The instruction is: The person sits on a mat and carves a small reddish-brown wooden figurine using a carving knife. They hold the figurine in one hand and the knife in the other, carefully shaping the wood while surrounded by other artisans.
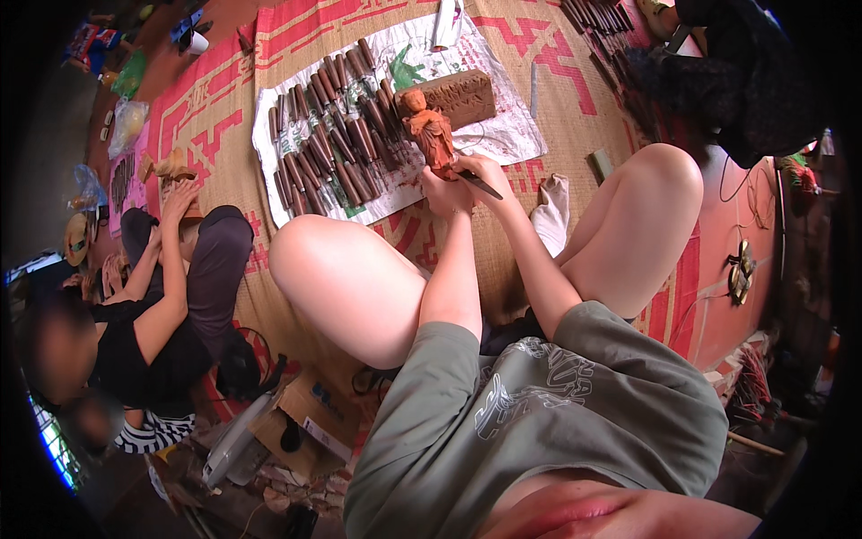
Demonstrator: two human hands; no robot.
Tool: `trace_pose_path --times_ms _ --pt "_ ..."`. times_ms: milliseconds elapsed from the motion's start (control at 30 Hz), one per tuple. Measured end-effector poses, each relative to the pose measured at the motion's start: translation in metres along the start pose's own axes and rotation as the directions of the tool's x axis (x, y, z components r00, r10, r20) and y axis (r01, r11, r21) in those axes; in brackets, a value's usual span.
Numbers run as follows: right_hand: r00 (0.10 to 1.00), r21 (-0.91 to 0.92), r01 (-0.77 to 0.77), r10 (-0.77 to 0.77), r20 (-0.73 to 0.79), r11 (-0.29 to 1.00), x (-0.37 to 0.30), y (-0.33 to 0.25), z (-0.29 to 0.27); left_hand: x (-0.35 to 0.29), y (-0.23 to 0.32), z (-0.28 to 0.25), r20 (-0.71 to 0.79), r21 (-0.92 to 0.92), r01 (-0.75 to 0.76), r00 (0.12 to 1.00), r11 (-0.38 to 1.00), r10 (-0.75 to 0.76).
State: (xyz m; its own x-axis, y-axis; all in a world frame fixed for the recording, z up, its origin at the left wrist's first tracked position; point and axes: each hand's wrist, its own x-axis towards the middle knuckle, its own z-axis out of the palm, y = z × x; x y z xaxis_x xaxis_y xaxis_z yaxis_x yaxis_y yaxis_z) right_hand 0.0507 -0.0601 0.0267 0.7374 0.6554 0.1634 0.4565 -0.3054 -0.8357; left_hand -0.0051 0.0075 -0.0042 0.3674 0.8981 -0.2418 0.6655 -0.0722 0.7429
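Observation:
A reddish-brown carved wooden figurine (429, 133) stands upright in front of me, its lower end in my left hand (446, 194), which is closed around it. My right hand (486, 172) is closed on a slim dark carving chisel (482, 185) beside the figurine's base. The chisel's back end sticks out toward my right forearm; its tip is hidden by the fingers and the figurine. Right behind the figurine lies a brown block (460, 97) with marks on its face. Rows of dark-handled carving tools (328, 135) lie to the left on a white sheet (395, 212).
A red and tan woven mat (503, 269) spreads beneath me. To the left another person's hand (180, 196) touches a pale wood carving (171, 165). More tools (597, 16) lie at the far right. A cardboard box (310, 422) stands at the lower left.

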Motion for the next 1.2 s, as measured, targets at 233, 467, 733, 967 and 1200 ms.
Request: trace_pose_path --times_ms 233,467,733,967,1200 --pt "0.995 -0.081 0.082 -0.086 -0.045 0.993 0.006 0.006 0.008 -0.001 0.001 -0.002 0.022 -0.036 0.032 0.999 0.999 -0.031" --pt "0.993 -0.147 0.066 -0.079 -0.087 0.987 0.005 -0.001 0.002 -0.016 0.020 -0.017 0.031 -0.013 -0.012 0.999 1.000 0.012" --pt "0.978 -0.125 0.132 -0.150 -0.146 0.983 0.007 -0.009 0.001 -0.010 0.019 -0.018 0.072 0.025 0.045 0.996 0.999 -0.047" --pt "0.997 -0.197 -0.035 0.047 0.057 0.980 0.002 -0.006 0.000 -0.007 0.004 -0.006 0.030 0.040 0.009 0.999 0.999 -0.010" --pt "0.999 -0.172 0.030 -0.034 -0.018 0.985 0.001 0.009 0.006 -0.005 0.008 -0.004 0.085 0.005 0.038 0.996 0.999 -0.038"
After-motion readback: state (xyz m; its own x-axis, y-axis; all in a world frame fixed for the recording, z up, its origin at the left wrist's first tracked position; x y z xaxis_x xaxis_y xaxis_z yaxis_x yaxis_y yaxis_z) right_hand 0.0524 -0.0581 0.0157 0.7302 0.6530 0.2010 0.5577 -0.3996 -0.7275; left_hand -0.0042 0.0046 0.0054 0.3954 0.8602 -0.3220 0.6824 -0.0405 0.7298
